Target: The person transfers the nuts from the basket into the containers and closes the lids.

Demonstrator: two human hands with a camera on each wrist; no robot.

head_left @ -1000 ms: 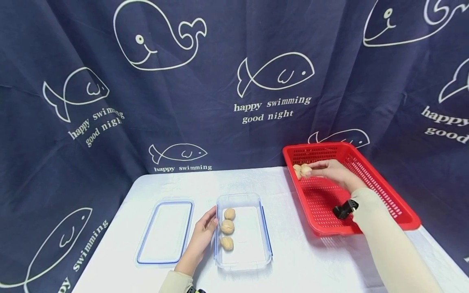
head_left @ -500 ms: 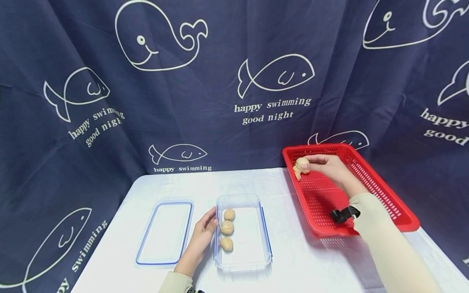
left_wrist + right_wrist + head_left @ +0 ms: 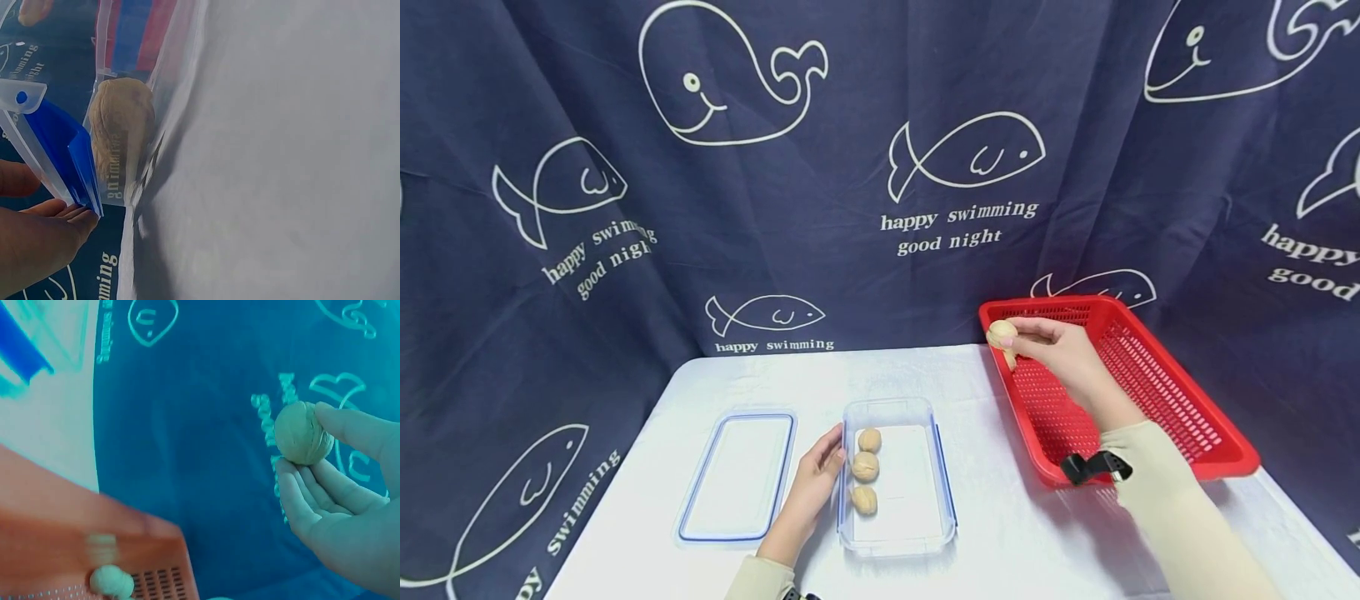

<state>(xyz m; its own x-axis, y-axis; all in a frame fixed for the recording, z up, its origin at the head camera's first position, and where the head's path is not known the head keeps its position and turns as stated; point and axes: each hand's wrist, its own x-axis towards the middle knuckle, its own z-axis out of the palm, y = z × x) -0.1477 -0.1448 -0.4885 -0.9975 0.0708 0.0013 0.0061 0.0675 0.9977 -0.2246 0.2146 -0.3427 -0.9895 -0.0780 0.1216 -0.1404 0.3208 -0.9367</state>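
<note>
My right hand (image 3: 1060, 350) pinches a walnut (image 3: 1002, 333) between thumb and fingers, held above the left rim of a red plastic basket (image 3: 1037, 425). In the right wrist view the same walnut (image 3: 304, 433) shows whole at the fingertips. Another walnut (image 3: 112, 581) lies in the basket, partly hidden by my hand in the head view. My left hand (image 3: 816, 471) holds the left side of a clear food container (image 3: 891, 546), its fingers at the blue latch flap (image 3: 69, 156) in the left wrist view. Three walnuts (image 3: 865, 467) line that container's left side.
A clear lid with a blue seal (image 3: 737, 475) lies flat left of the container. White cloth covers the table (image 3: 985, 533). A dark blue printed curtain (image 3: 850, 275) hangs right behind the table and around its sides.
My right hand has lifted a walnut from the basket's far left corner and moved it left to above the rim. The left hand and the container have stayed in place.
</note>
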